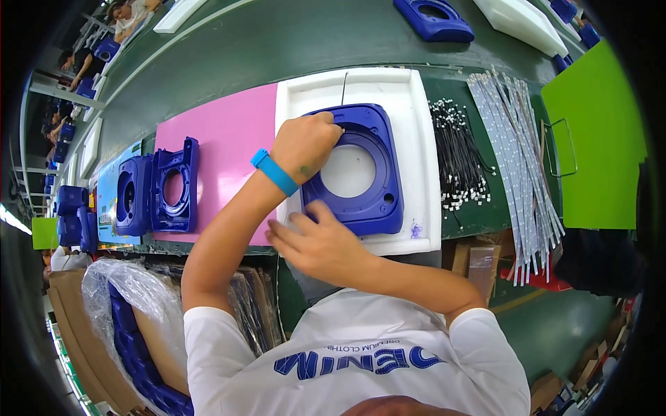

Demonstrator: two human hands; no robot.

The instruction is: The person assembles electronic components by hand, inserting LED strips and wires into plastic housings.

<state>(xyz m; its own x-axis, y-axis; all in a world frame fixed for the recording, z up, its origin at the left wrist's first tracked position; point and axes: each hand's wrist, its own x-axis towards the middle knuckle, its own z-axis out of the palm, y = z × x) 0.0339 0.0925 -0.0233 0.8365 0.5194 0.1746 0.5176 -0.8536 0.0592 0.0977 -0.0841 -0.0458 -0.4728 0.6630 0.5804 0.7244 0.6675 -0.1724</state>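
While the blue plastic frame (361,166) lies in the white foam tray (423,139), I judge it stiff, light and smooth, best gripped by its rim; left hand (305,142) pinches its top edge, right hand (316,243) rests half-open at its lower corner.

- Left hand (305,145), blue wristband (275,172), presses the far-left edge of a blue plastic frame (368,173).
- Right hand (316,239) touches its near-left corner.
- The frame lies in a white foam tray (423,139); black cable bundles (458,156) lie right.
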